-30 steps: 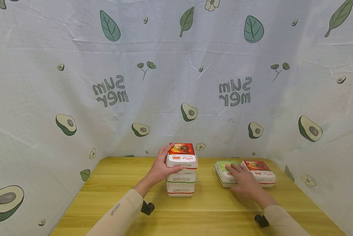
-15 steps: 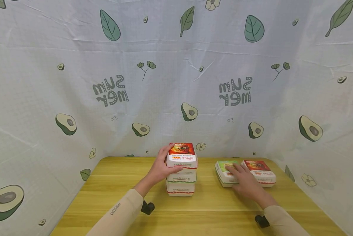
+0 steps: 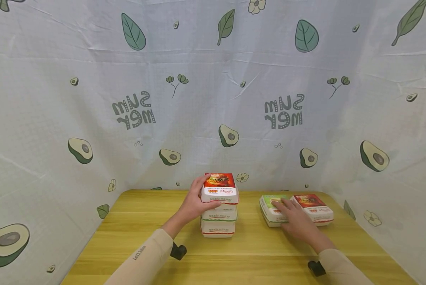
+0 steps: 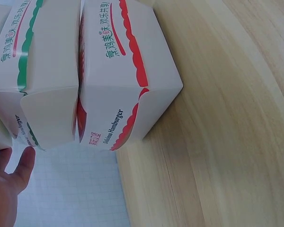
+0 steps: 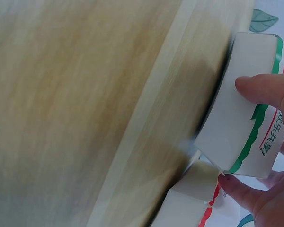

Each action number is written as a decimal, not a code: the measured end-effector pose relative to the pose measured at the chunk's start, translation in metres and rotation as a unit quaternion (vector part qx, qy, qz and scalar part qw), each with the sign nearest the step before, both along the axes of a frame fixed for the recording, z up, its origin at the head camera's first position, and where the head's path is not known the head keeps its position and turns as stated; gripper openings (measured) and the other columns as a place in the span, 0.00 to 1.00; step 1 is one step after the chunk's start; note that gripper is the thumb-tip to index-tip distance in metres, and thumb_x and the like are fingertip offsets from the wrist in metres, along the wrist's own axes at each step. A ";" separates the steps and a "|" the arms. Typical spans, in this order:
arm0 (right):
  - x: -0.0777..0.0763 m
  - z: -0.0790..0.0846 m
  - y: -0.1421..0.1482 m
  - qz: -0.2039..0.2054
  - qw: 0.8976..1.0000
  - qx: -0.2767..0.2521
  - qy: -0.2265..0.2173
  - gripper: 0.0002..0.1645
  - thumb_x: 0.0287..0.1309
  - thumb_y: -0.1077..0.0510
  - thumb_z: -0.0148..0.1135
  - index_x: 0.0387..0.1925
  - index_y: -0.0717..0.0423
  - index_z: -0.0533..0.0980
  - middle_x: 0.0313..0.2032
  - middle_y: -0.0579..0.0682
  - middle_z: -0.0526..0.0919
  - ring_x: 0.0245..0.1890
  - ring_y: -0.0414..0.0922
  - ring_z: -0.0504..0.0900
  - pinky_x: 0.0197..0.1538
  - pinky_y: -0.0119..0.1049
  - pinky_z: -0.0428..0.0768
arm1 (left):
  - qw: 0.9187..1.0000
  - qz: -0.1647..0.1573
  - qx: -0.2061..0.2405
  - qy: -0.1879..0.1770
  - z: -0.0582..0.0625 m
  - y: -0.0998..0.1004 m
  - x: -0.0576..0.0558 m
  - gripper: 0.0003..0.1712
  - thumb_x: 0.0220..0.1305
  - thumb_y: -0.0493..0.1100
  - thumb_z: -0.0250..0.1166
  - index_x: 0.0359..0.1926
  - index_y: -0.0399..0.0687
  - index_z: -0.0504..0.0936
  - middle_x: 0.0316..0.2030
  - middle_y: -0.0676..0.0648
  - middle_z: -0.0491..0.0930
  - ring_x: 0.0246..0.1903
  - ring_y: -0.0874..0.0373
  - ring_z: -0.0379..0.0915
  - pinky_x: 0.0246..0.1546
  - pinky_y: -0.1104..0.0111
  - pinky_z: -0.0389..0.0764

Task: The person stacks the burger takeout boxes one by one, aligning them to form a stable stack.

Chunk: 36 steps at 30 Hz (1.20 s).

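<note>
From afar, I have the left hand (image 3: 194,201) gripping a red-topped box (image 3: 221,190) directly above two stacked boxes (image 3: 218,221), and the right hand (image 3: 295,219) holding a green-topped box (image 3: 269,213), with another red-topped box (image 3: 315,206) just right of that grip.

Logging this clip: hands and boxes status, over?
Left hand grips topmost red box. Right hand grips green box. Rightmost red box close beside it, maybe crowding.
</note>
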State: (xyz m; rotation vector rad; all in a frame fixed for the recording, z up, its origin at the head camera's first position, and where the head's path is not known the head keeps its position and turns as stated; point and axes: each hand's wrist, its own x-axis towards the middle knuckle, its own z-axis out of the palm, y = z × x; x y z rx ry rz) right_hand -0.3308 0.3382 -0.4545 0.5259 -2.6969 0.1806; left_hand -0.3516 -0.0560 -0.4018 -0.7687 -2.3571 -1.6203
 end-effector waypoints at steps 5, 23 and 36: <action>0.000 0.000 0.000 0.000 1.000 0.003 0.000 0.48 0.46 0.62 0.77 0.70 0.47 0.68 0.67 0.66 0.69 0.66 0.69 0.67 0.58 0.69 0.71 | 1.000 0.000 0.001 0.000 0.000 0.000 0.000 0.56 0.52 0.58 0.78 0.78 0.70 0.55 0.74 0.50 0.53 0.66 0.47 0.64 0.64 0.46 0.72; 0.005 0.003 0.000 0.009 1.000 0.005 0.018 0.48 0.47 0.62 0.76 0.71 0.48 0.67 0.67 0.66 0.69 0.65 0.70 0.67 0.59 0.69 0.71 | 1.000 -0.004 0.002 -0.001 -0.001 0.000 -0.001 0.55 0.53 0.57 0.78 0.76 0.76 0.56 0.74 0.50 0.53 0.65 0.48 0.66 0.63 0.47 0.73; 0.011 0.013 -0.008 0.009 1.000 -0.009 0.016 0.48 0.48 0.62 0.75 0.72 0.45 0.67 0.68 0.64 0.69 0.66 0.70 0.67 0.59 0.71 0.69 | 1.000 -0.010 0.009 -0.003 -0.001 0.000 0.000 0.55 0.53 0.55 0.79 0.75 0.77 0.56 0.74 0.51 0.53 0.64 0.49 0.67 0.63 0.49 0.72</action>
